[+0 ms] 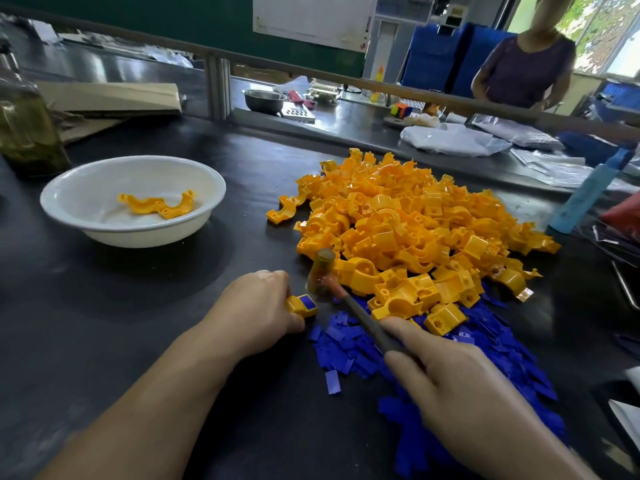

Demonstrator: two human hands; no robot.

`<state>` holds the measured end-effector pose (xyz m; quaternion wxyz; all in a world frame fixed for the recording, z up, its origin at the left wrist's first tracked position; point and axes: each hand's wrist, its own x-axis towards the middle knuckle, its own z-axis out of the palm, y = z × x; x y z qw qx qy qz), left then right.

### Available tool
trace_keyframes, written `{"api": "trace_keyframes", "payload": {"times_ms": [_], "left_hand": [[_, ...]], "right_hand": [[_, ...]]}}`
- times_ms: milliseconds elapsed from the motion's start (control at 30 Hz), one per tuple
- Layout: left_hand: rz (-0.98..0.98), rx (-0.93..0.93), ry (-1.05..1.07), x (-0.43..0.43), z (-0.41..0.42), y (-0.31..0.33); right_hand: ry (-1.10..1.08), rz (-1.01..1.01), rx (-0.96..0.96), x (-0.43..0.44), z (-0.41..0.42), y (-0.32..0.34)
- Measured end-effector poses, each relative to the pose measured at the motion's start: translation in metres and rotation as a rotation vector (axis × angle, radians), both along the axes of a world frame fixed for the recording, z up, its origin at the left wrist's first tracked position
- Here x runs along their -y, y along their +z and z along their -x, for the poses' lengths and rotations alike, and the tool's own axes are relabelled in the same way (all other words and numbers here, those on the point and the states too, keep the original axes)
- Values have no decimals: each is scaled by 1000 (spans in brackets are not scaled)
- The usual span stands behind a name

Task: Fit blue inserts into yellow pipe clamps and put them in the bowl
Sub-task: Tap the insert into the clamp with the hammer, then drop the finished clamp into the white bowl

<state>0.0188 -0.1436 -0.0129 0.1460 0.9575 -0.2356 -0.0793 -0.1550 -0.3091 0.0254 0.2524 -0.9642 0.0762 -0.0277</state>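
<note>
My left hand point(258, 306) grips a yellow pipe clamp point(300, 306) on the black table, a blue insert showing in its end. My right hand point(460, 386) holds the handle of a small mallet point(322, 275), whose blurred head hovers just above and to the right of that clamp. A big heap of yellow clamps point(415, 226) lies beyond, with a spread of loose blue inserts point(356, 348) in front of it and under my right hand. The white bowl point(79, 188) at left holds two yellow clamps point(157, 206).
A glass bottle point(24, 126) and flattened cardboard point(114, 98) stand at the far left. A light blue tube point(588, 192) leans at right. Behind a rail lie a steel bowl point(265, 98), plastic bags point(453, 138) and a standing person point(526, 64).
</note>
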Motion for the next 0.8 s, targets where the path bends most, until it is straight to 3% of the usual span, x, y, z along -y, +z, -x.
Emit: {"api": "trace_keyframes", "payload": {"times_ms": [133, 267, 567, 800], "left_hand": [[-15, -28, 0, 1, -1, -1], [-13, -46, 6, 0, 0, 0], [29, -120, 77, -1, -3, 0], [358, -136, 281, -12, -14, 0]], "right_hand": [[-140, -40, 227, 18, 4, 12], [-365, 152, 351, 54, 5, 7], [-714, 274, 111, 129, 18, -38], [-1012, 215, -66, 217, 35, -81]]}}
